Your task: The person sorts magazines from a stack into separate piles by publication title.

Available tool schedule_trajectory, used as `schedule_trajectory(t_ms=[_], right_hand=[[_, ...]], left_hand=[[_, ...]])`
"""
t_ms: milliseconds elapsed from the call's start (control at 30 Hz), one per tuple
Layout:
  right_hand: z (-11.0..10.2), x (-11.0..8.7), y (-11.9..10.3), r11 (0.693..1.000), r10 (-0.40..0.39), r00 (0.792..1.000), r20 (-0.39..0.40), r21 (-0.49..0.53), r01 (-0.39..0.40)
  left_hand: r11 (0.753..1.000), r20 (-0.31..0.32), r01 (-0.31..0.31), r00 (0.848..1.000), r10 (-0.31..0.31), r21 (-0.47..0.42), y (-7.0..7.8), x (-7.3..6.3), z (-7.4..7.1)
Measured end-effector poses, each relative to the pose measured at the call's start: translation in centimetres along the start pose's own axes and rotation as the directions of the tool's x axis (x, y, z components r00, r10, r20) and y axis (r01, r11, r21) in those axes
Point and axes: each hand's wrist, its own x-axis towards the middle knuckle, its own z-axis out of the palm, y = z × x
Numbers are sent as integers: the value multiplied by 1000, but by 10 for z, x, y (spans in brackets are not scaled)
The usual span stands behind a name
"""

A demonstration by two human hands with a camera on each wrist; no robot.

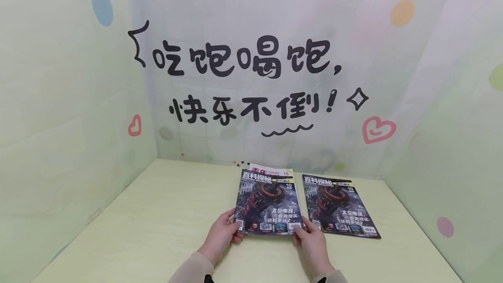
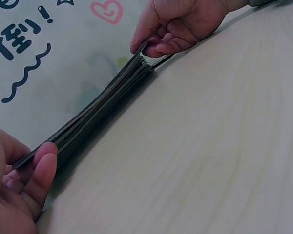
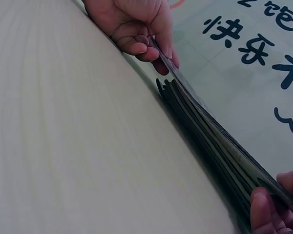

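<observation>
Over pale grained tabletop [image 1: 157, 217], thin rectangular magazine [image 1: 269, 202], pinching fingers [image 2: 44, 168]

Before me the pale, faintly grained table [image 1: 157, 230] carries a stack of magazines [image 2: 105, 109], and just right of it a dark-covered magazine [image 1: 339, 206] lying flat, face up.

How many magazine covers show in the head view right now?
3: the dark magazine that the left hand and right hand hold, a white magazine mostly hidden behind it, and a matching copy to the right. More may lie hidden under the held one.
</observation>
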Motion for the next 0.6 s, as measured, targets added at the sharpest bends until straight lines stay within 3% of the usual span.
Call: schedule_trajectory(t_ms=[167, 400, 600], right_hand=[[2, 1, 1, 1000, 9, 1000, -17, -1, -9], [3, -1, -2, 1000, 13, 1000, 9, -14, -13], [2, -2, 2, 999, -48, 997, 66, -12, 49]], left_hand=[[999, -2, 9, 1000, -9, -44, -1, 2, -1], [999, 15, 5, 1000, -5, -31, 0, 1, -2], [1000, 49, -5, 999, 5, -4, 1, 0, -3]])
